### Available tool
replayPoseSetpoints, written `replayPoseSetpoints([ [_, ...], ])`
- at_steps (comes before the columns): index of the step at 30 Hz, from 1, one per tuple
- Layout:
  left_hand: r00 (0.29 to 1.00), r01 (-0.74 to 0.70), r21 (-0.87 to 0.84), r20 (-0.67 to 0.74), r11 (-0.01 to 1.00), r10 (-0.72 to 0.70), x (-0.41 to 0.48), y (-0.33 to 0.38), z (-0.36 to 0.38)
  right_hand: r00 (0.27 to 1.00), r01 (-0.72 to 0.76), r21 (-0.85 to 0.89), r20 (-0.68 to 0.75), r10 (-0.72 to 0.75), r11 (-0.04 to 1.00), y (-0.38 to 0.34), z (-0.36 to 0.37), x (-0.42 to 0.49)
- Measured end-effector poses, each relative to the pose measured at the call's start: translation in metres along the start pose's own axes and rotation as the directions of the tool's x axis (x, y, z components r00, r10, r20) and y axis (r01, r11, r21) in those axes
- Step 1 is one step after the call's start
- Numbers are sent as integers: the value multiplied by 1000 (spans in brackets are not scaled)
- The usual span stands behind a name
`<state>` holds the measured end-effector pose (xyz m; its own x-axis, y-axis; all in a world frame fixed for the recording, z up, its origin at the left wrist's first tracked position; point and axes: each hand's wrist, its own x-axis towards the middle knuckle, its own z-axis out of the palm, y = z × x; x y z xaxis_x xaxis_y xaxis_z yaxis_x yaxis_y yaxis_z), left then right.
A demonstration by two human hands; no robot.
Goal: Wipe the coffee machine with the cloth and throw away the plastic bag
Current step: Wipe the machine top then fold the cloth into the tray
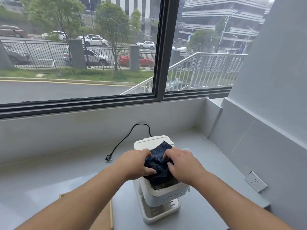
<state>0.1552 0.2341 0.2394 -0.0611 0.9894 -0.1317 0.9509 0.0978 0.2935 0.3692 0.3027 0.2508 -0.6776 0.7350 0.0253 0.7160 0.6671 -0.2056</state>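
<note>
A white coffee machine (163,195) stands on the grey counter (54,176) below the window. A dark blue cloth (158,161) lies bunched on the machine's top. My left hand (136,164) grips the cloth's left side, and my right hand (181,165) pinches its right side. Both hands rest on the machine's top. No plastic bag is in view.
The machine's black power cord (131,132) loops behind it, its plug (108,158) lying loose on the counter. A wooden tray edge (111,211) sits at front left. A wall socket (255,181) is on the right wall. A large window spans the back.
</note>
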Motion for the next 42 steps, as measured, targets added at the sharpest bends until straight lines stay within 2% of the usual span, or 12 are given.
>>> replayPoseSetpoints([
  [6,999,-46,2,3,999,46,-5,-20,-3,993,-55,35,-101,58,998,-17,-13,1],
  [11,996,-85,18,-32,996,86,-10,-36,-7,982,-31,32,-188,37,999,-36,-24,5],
  [16,985,-138,-138,-118,981,122,-13,-45,-12,970,-35,124,-235,64,992,-56,-35,12],
  [19,982,-122,-285,-174,951,74,-17,-49,-17,964,-27,189,-255,76,982,-65,-40,18],
  [22,978,-93,-361,-209,928,17,-18,-54,-21,957,0,228,-283,66,974,-72,-41,26],
  [25,967,-47,-540,-236,840,-98,-19,-58,-27,949,20,293,-308,74,956,-75,-41,34],
  [28,956,-3,-756,-195,655,-220,-20,-56,-34,943,39,417,-315,105,908,-76,-39,45],
  [31,943,42,-863,-132,503,-304,-21,-52,-39,943,45,578,-294,156,815,-77,-36,59],
  [33,928,69,-906,-96,417,-361,-24,-51,-41,949,54,704,-257,184,708,-80,-35,69],
  [37,895,188,-889,-21,418,-447,-32,-48,-49,970,51,915,-141,199,400,-84,-36,87],
  [40,910,168,-951,49,258,-413,-41,-44,-54,986,28,985,-56,160,170,-89,-37,99],
  [42,932,147,-965,61,217,-357,-44,-42,-56,995,-22,999,18,100,45,-91,-37,107],
])
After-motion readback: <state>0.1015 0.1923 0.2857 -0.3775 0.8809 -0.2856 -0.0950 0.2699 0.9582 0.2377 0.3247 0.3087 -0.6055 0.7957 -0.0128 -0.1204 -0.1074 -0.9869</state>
